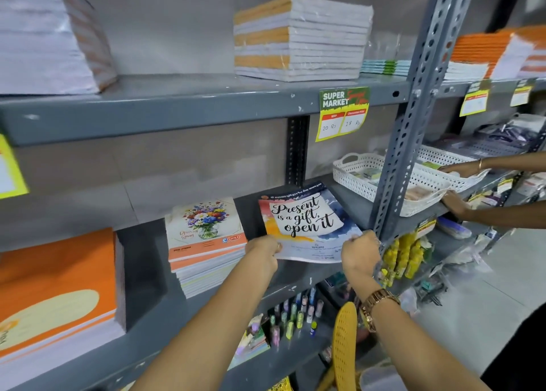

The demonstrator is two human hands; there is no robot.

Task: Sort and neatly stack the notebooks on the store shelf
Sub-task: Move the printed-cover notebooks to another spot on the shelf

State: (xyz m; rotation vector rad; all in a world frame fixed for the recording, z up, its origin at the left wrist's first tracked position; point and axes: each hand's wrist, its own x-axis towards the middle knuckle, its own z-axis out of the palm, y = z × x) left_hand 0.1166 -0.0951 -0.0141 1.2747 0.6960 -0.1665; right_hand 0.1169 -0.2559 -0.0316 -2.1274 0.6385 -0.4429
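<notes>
A notebook printed "Present is a gift, open it" (307, 219) lies flat on the grey middle shelf (147, 311), its near edge over the shelf front. My left hand (264, 253) grips its near left corner. My right hand (361, 253), with a gold watch on the wrist, grips its near right corner beside the slotted upright (413, 125). Left of it stands a stack topped by a flower-vase notebook (205, 237). Further left is a tall orange-covered stack (56, 290).
The upper shelf holds a wrapped orange-and-white notebook stack (301, 39) and a bigger pile (44, 36) at left. White baskets (384, 181) sit right of the upright, with another person's hands (461, 190) on them. Pens and glue bottles (404, 255) fill the lower shelf.
</notes>
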